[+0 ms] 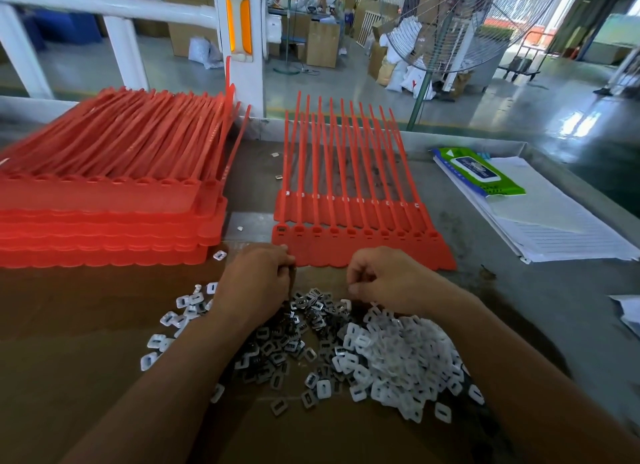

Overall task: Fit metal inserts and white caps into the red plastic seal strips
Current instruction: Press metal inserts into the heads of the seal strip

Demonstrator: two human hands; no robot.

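Metal inserts (273, 340) near curled left hand (256, 280)

One wide-angle camera, worn on the head, faces forward and down over the table (512, 301). The left hand (258, 280) and right hand (388, 280), reaching in from 6 o'clock, lie close to the lens near frame centre. The factory floor (519, 93) recedes at 12 o'clock, its outer edges apparently lens-curved.

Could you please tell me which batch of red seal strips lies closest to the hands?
The single spread sheet of red seal strips right of centre, just beyond the left hand and right hand; the tall stack of strips sits further left.
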